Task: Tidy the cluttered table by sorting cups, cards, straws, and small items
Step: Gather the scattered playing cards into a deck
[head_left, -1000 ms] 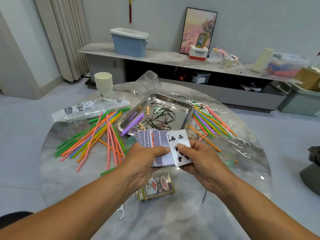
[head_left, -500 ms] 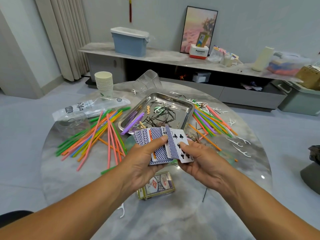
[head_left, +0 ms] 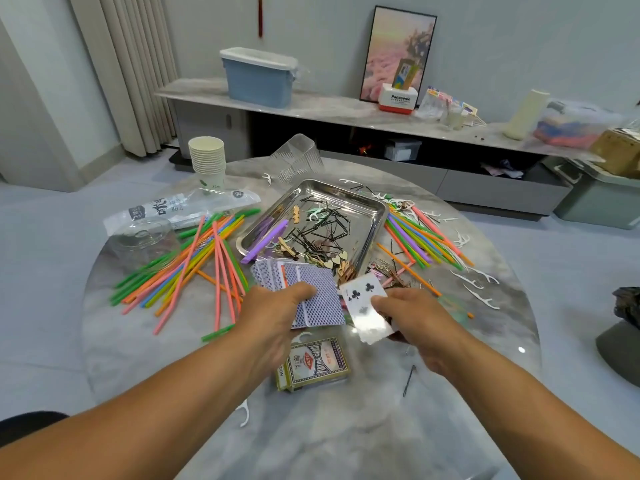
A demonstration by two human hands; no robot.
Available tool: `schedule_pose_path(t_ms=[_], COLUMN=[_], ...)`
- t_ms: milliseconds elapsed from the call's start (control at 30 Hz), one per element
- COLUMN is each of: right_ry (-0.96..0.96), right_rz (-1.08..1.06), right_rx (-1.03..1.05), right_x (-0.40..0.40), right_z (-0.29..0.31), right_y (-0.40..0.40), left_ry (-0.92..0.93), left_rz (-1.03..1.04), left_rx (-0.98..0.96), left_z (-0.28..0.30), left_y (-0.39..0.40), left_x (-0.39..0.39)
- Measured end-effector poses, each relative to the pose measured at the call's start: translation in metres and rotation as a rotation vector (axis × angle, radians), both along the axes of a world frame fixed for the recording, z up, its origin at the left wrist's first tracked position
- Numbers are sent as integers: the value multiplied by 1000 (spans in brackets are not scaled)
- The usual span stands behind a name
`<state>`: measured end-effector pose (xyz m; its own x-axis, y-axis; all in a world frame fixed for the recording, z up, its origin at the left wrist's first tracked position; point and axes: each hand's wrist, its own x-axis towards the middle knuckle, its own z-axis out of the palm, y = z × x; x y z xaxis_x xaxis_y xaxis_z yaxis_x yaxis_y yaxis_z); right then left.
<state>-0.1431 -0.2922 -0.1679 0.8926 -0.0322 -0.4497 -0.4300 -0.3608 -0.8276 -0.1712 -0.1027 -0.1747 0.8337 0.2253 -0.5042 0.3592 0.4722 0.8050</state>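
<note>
My left hand (head_left: pixel 277 317) grips a fan of blue-backed playing cards (head_left: pixel 311 296) above the round marble table (head_left: pixel 381 427). Beside it, my right hand (head_left: pixel 419 320) pinches a single face-up clubs card (head_left: pixel 367 306), held apart from the fan. A card box (head_left: pixel 313 363) lies on the table just under my hands. Coloured straws (head_left: pixel 187 265) spread out at the left, and more straws (head_left: pixel 422 237) lie at the right. A steel tray (head_left: pixel 367 216) behind the cards holds hairpins, small wooden clips and a purple straw. A stack of paper cups (head_left: pixel 207 161) stands at the far left.
A plastic sleeve (head_left: pixel 180 206) and a clear lid (head_left: pixel 145 237) lie at the left. A clear cup (head_left: pixel 298 157) lies tipped behind the tray. White floss picks (head_left: pixel 481 289) scatter at the right, one hairpin (head_left: pixel 409 380) near the front. A low cabinet (head_left: pixel 346 112) runs behind the table.
My right hand has pulled the clubs card to the right, away from the fan. My left hand keeps hold of the fan, and both hands sit slightly lower.
</note>
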Motion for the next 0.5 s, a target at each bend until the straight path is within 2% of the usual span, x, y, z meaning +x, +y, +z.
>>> schedule_pose_path(t_ms=[67, 167, 267, 300, 333, 400, 433, 500], right_ry=[26, 87, -131, -239, -288, -191, -118, -46], right_rz=[77, 198, 243, 191, 121, 62, 91, 170], right_rx=[-228, -365, -574, -543, -396, -23, 82, 137], right_x=[5, 0, -6, -7, -7, -10, -13, -14], right_z=[-8, -20, -25, -23, -19, -6, -1, 1], right_y=[-15, -23, -17, -15, -13, -5, -1, 2], left_ry=[42, 43, 37, 40, 43, 40, 36, 37], left_rz=[29, -14, -78, -97, -115, -164, -192, -223], left_rx=[-48, -75, -69, -74, -78, -92, -104, -122], left_z=[-4, -4, -3, -3, -3, -4, -5, -7], left_y=[6, 7, -1, -5, -8, -15, -19, -23], left_x=[5, 6, 4, 3, 2, -1, -2, -4])
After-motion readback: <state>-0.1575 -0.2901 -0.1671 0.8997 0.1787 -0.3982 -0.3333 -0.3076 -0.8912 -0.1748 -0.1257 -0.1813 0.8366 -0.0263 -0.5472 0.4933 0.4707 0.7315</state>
